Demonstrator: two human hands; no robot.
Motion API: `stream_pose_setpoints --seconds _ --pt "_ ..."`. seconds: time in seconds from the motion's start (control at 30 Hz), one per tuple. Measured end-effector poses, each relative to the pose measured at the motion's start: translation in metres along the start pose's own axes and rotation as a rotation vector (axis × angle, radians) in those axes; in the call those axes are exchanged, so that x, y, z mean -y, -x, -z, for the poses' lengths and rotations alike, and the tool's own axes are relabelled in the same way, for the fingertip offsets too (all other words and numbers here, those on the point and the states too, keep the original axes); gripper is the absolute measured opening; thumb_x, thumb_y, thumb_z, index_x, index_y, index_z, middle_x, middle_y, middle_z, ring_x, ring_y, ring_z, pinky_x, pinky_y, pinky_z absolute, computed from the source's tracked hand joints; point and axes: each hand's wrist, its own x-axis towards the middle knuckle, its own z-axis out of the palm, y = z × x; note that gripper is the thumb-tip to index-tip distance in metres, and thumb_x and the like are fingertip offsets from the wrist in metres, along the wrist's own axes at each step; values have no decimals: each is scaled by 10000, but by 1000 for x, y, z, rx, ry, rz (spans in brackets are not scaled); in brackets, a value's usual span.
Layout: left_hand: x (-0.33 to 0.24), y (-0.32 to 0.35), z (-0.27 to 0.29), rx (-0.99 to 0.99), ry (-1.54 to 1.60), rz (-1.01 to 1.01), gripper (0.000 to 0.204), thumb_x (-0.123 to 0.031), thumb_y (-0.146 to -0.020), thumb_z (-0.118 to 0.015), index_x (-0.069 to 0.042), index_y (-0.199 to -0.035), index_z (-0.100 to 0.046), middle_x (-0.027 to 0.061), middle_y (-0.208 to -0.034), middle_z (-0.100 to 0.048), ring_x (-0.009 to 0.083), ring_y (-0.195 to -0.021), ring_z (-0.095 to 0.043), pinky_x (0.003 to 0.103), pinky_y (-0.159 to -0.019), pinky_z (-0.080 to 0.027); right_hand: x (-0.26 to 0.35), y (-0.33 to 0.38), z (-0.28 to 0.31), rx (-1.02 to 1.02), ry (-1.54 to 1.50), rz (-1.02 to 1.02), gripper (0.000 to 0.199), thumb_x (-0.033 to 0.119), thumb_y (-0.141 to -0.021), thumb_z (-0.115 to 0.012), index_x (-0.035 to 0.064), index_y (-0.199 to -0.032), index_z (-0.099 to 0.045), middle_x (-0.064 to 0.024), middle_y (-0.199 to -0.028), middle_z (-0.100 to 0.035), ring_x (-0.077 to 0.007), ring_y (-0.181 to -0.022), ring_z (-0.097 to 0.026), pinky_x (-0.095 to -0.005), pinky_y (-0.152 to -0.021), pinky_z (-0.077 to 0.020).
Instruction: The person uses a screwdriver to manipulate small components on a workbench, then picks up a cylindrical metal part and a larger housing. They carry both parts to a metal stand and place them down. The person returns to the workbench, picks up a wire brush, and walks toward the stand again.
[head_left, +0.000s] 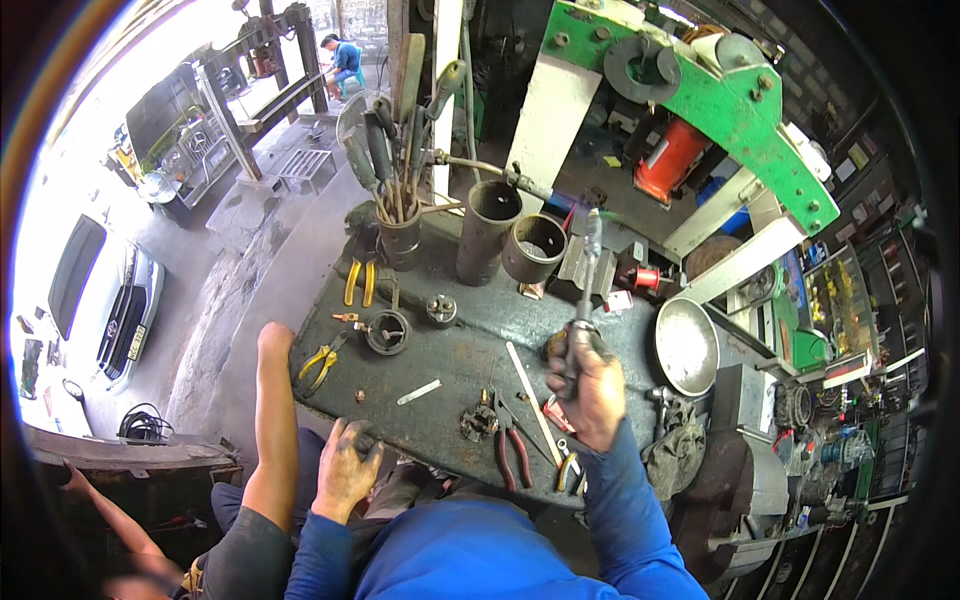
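My right hand [592, 395] is closed around the dark handle of an upright hand tool [582, 320]. The tool has a slim metal shaft and a shiny, wider tip; I cannot tell its exact kind. At the near edge of the dark workbench [450, 360], my left hand [347, 468] rests with its fingers apart, holding nothing. Red-handled pliers [512, 445] lie between the hands, beside a small round metal part [478, 422]. A pale flat strip [535, 400] lies just left of my right hand, and a shorter strip [419, 391] nearer my left.
Yellow-handled pliers [322, 365] and a round metal cup [388, 332] are at left. Behind stand a can of tools [400, 240] and two metal cylinders [487, 235]. A metal bowl [686, 345] and rag [675, 450] sit right. A co-worker's arm [272, 420] reaches the bench's left edge.
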Motion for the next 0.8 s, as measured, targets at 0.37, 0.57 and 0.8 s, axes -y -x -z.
stream_pose_setpoints --seconds 0.37,0.57,0.8 --pt "16 43 -14 -83 141 -166 595 -378 -925 -749 -18 -1365 -573 260 -1328 -611 413 -1174 -646 468 -978 -568 -44 -85 17 32 1652 863 331 29 -766 -824 83 -1071 -708 -65 -878 -714 -208 -773 -701 -372 -641 -547" --pt "8 40 -2 -7 240 -231 471 -240 -889 -752 -16 -1261 -570 272 -1208 -634 451 -1128 -649 504 -959 -567 -41 -102 -8 -44 196 181 523 457 -1055 -596 61 -1396 -615 -90 -1220 -721 -229 -957 -696 -366 -837 -580" --pt "24 32 0 -77 200 -72 507 -277 -889 -761 -17 -1280 -569 291 -1286 -614 458 -1129 -656 498 -952 -577 -113 -39 25 -17 894 45 454 291 -1015 -645 1 -1363 -613 -147 -1254 -704 -274 -1091 -666 -380 -954 -531"
